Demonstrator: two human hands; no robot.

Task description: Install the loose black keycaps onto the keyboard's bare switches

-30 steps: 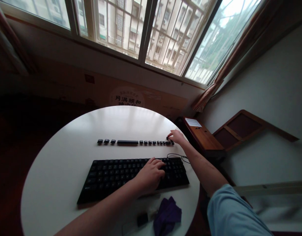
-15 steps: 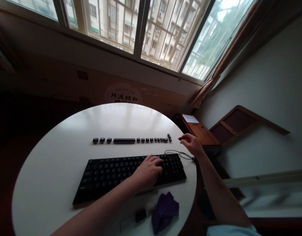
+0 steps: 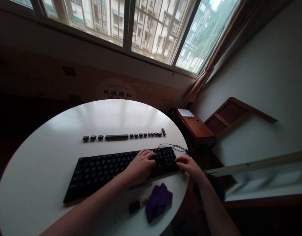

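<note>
A black keyboard (image 3: 99, 172) lies slantwise across the white round table (image 3: 37, 157). My left hand (image 3: 142, 165) rests on its keys right of the middle, fingers extended over them. At the keyboard's right end is my right hand (image 3: 189, 167), its thumb and fingers pinched at the number pad's edge. A small dark keycap appears to be in that pinch, though it is hard to pick out against the keys. Beyond the keyboard, loose black keycaps (image 3: 93, 138) and a long space bar (image 3: 116, 136) form a row.
A purple cloth (image 3: 159, 201) lies on the near side of the table, beside a small dark block (image 3: 134, 207). The thin black cable (image 3: 174, 146) loops behind the keyboard. A wooden desk (image 3: 196, 126) with paper (image 3: 185, 112) stands past the table's right edge.
My right hand has come down and toward me, from beside the row's right end to the keyboard's right end. My left hand stays on the keys. The view has shifted slightly.
</note>
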